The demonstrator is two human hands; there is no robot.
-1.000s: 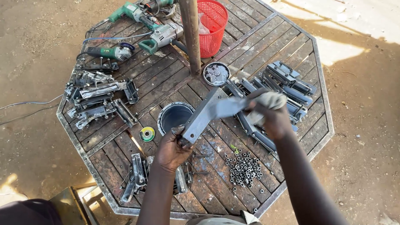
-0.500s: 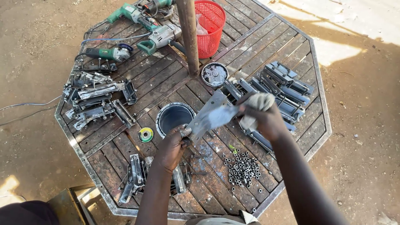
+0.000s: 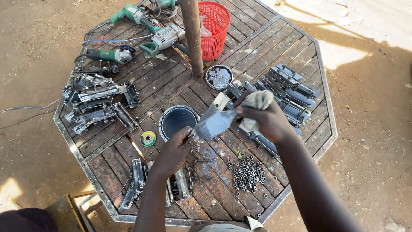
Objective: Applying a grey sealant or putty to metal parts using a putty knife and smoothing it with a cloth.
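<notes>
Fingers (image 3: 189, 134) round metal bracket (image 3: 214, 122) btm end

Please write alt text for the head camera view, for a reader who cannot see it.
Over an octagonal wooden table, the left hand grips a flat metal bracket while the right hand rubs it with a pale cloth. Nearby lie power drills and small nuts.

I'm looking at an outdoor metal workshop on bare dirt — an octagonal plank table (image 3: 274, 47), power drills (image 3: 165, 38) and a grinder (image 3: 107, 55) at eleven o'clock, loose nuts (image 3: 248, 174) at five
</notes>
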